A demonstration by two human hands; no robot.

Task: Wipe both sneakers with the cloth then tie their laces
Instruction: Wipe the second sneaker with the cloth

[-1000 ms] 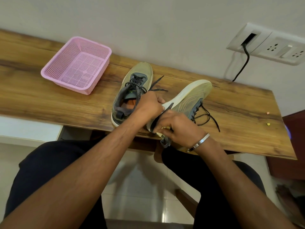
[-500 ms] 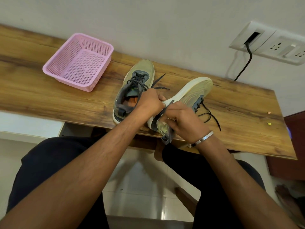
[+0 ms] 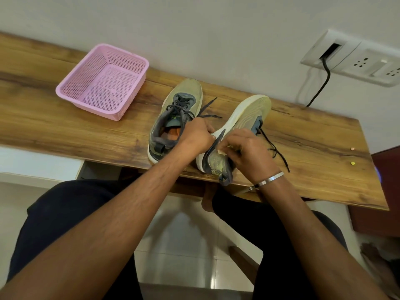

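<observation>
Two pale green sneakers with grey trim lie on the wooden table (image 3: 65, 126). The left sneaker (image 3: 186, 98) stands upright, its dark laces loose. The right sneaker (image 3: 246, 118) is tipped on its side, white sole turned to the left, laces trailing over the wood to the right. My left hand (image 3: 197, 135) grips the sole edge of the tipped sneaker near its middle. My right hand (image 3: 246, 150) pinches a small pale cloth (image 3: 223, 150) against the sneaker's heel side. Most of the cloth is hidden under my fingers.
A pink plastic mesh basket (image 3: 104, 81), holding nothing, sits at the back left of the table. A black cable (image 3: 320, 87) hangs from a wall socket panel at the back right. Two tiny bits (image 3: 352, 163) lie near the table's right edge. My knees are under the front edge.
My right hand has slid along the tipped sneaker's side from the heel toward the middle. My left hand kept its hold on the sole.
</observation>
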